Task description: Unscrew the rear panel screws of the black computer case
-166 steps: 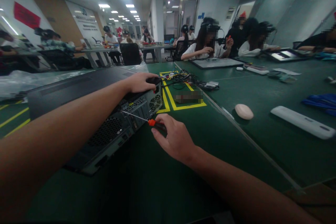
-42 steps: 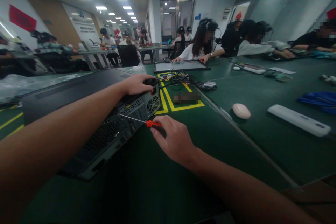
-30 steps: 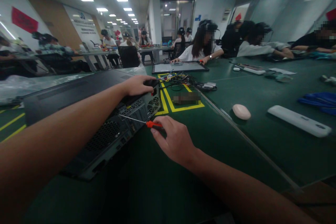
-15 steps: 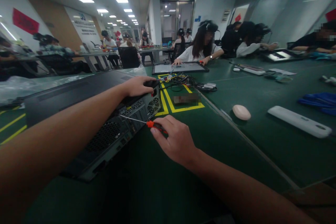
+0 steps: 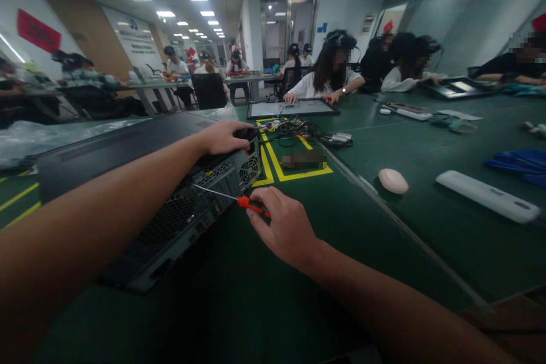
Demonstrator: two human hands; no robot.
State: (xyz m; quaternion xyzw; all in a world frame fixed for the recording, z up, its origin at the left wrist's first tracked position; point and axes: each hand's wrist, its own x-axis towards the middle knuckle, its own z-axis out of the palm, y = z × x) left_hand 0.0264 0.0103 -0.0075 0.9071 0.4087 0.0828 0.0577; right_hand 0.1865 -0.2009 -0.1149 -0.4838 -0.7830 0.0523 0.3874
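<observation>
“Two bare hands are in view; what lies at the far left?”

“Clear plastic sheeting (image 5: 63, 133), crumpled on the green surface (image 5: 350, 222). Next to it a black computer tower (image 5: 115, 139) lies on its side, rear panel facing the person.”

“And the left hand (image 5: 224, 137)?”

“It rests on the tower's upper edge, near the far right corner, the forearm slanting across the case. Thumb and forefinger are parted around a dark shape. I can't tell whether that shape belongs to the tower, nor whether the fingers grip it.”

“Moving right, what is the tool?”

“A screwdriver (image 5: 243, 201) with an orange-and-black handle. Its thin shank slopes up to the left, and the tip reaches the rear panel just above the honeycomb vent (image 5: 166, 219). It's too small to tell whether it sits in a screw.”

“How does the right hand (image 5: 285, 224) have it?”

“Thumb and fingers are pinched close around the handle, partly covering it. The round fan grille (image 5: 248, 169) is just above.”

“Past that?”

“Yellow tape (image 5: 307, 175) outlines a patch holding a brownish, pixelated block (image 5: 301, 160), with a tangle of cables (image 5: 298, 127) behind. Across from it, another person (image 5: 324, 74) has hands at a flat panel (image 5: 268, 108). Then come a pale pink oval object (image 5: 393, 181), a long white object (image 5: 486, 196) and blue cloth (image 5: 520, 164).”
</observation>
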